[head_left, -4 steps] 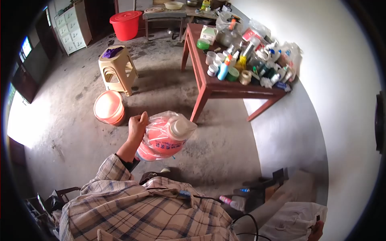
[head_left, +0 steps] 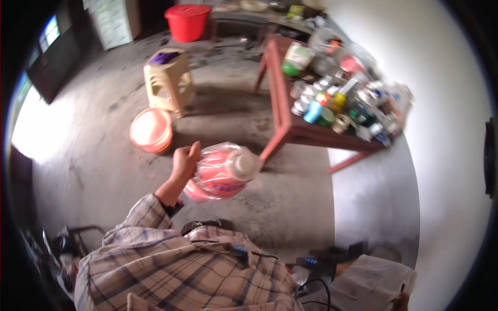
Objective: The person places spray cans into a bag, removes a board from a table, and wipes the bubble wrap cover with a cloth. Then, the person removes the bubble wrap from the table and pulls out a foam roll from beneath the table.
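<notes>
And here's the left hand out in front, fingers curled, thumb up, gripping a pink bottle at its nine o'clock side. The bottle sits close to the middle of the view, held above the concrete floor, sheathed in a clear plastic bag, its white cap leaning towards two o'clock. Does that grip take bottle or only bag? Can't tell; the fingertips are hidden on the far side. The right hand I can't pick out anywhere, so no call on its state.

How to hold this well? Slick film over a bulky body looks ready to slide, so the grip wants firm plastic under the fingers, not just a pinch of bag. Cap kept uppermost would be the safer line, wrist steady, and the loose film gathered in so it can't snag.

Obstacles now: off at two o'clock, the worktop, its far side crowded with jars and bottles; a swing that way needs room. At ten o'clock, the pink lidded bucket; at eleven, the beige stool. Small, smooth movements suit this one.
</notes>
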Tool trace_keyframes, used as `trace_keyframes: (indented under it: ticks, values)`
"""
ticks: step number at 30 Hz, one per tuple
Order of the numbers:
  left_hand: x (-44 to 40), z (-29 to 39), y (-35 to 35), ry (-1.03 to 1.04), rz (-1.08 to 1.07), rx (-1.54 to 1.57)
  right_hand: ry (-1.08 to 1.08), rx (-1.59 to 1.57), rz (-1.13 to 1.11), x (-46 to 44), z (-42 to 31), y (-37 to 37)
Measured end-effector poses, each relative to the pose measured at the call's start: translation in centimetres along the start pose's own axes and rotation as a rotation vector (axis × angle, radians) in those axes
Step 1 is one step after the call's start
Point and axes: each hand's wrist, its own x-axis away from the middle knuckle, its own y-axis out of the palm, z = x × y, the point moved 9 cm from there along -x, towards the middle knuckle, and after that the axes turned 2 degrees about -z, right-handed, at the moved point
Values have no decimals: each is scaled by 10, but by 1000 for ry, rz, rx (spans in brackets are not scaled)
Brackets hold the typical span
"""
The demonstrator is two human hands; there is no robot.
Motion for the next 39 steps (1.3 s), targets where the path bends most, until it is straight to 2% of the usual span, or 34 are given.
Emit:
trace_keyframes:
  ticks: [1,3,4,5,8,10,11,13,14,15,16,18,20,22,26,27,28,30,31,32,33,34,35,36,37,39]
  values:
    - [-8,0,-9,-46,27,26,-57,-123,-33,-20,-29,16]
    - [-15,6,-51,-97,66,15,-388,-14,-144,-52,-76,79]
    - [-14,-1,-63,-175,94,-16,-438,-16,-128,-68,-103,101]
    - [-18,-11,-71,-180,123,-27,-618,131,-198,-80,-147,118]
    - [-16,-34,-116,-184,260,-55,-866,68,-304,-128,-237,191]
    - [21,-56,-141,-362,350,-26,-1151,-141,-372,-152,-300,235]
    - [29,-73,-157,-347,415,16,-1288,-262,-386,-154,-345,244]
    - [60,-92,-192,-308,539,131,-1423,-321,-448,-159,-418,270]
    - [79,-98,-207,-261,586,-32,-1382,-405,-523,-155,-456,274]
    - [93,-90,-215,-192,602,-44,-1450,-416,-523,-158,-482,288]
    - [110,-106,-229,-252,677,108,-1433,-412,-599,-158,-514,295]
    - [128,-119,-249,-204,833,214,-1486,-563,-601,-163,-565,303]
    - [135,-120,-253,-182,870,244,-1391,-579,-709,-176,-608,323]
    - [126,-102,-238,-142,913,327,-1449,-585,-612,-186,-648,331]
    - [95,-97,-226,-129,1009,503,-1342,-548,-550,-225,-723,350]
    - [79,-93,-224,-133,1004,503,-1329,-561,-541,-241,-745,353]
    - [60,-88,-223,-120,1010,530,-1313,-727,-677,-265,-769,379]
    - [21,-89,-224,-106,1007,564,-1263,-793,-734,-309,-811,396]
    - [-3,-89,-229,-107,975,534,-1244,-912,-876,-327,-833,402]
    - [-29,-88,-236,-106,940,501,-1124,-1025,-1013,-339,-849,397]
    - [-57,-91,-245,-102,923,500,-1157,-961,-922,-363,-868,394]
    - [-86,-94,-251,-79,864,488,-1088,-933,-945,-395,-884,402]
    - [-114,-95,-254,-60,804,473,-1090,-929,-802,-400,-898,381]
    - [-145,-91,-254,-49,838,454,-1046,-930,-772,-426,-914,381]
    - [-178,-78,-253,-37,813,462,-1041,-830,-698,-454,-926,375]
    - [-241,-41,-250,15,716,433,-955,-847,-659,-513,-954,373]
